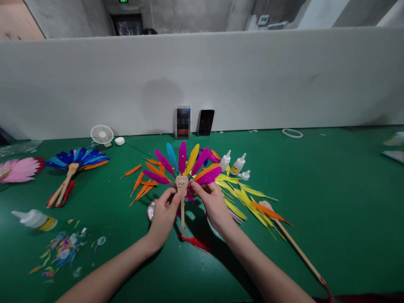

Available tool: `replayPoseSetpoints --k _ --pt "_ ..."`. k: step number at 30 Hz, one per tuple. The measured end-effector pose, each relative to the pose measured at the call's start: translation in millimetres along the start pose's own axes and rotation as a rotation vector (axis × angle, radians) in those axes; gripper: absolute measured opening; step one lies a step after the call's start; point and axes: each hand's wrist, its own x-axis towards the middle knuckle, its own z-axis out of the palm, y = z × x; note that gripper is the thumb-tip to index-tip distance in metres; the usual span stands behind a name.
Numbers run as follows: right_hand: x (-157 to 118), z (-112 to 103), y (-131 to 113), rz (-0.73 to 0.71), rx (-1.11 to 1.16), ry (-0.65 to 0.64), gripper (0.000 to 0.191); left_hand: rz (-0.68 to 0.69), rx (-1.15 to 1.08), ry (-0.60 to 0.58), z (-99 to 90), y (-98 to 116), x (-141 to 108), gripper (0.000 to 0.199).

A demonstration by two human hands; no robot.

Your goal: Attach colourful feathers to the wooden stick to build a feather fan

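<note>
A feather fan [182, 181] stands upright between my hands, its magenta, orange, yellow and blue feathers spread above a pale wooden handle with pearl-like beads. My left hand [164, 212] is closed on the handle just under its wide head. With thumb and fingers together, my right hand [212, 201] pinches the base of the feathers at the head's right side; the fingertips are partly hidden. A red tassel [198, 243] hangs from the handle's lower end onto the table. Behind my left hand, a small round dish [151, 209] is partly covered.
Yellow feathers [249, 200] and a second wooden handle [299, 248] lie to the right. Orange feathers [140, 185] are at left. Glue bottles [237, 165] stand behind. A blue feather fan [74, 162], a lying glue bottle [36, 220] and scraps [63, 248] occupy the left side.
</note>
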Motion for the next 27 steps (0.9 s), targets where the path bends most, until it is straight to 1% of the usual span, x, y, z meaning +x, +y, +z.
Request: replayPoseSetpoints --k 10,12,17,23,27 --pt "-0.4 -0.3 2.6 -0.027 -0.017 0.002 0.020 -0.020 -0.008 -0.006 0.5 -2.1 -0.1 0.023" --pt "-0.3 -0.4 3.5 -0.026 -0.013 0.019 0.021 -0.020 -0.010 -0.006 0.5 -2.6 -0.3 0.023" --pt "1.3 -3.5 2.0 -0.004 0.066 0.074 0.025 -0.009 -0.002 -0.007 -0.6 -6.3 0.0 0.022" --pt "3.7 -6.3 -2.5 0.041 0.118 0.093 0.026 0.028 0.078 -0.013 -3.3 -8.4 0.3 0.019" --pt "3.3 -5.6 -3.2 0.069 0.141 0.090 0.028 0.042 0.086 -0.001 -3.8 -6.7 -0.3 0.018"
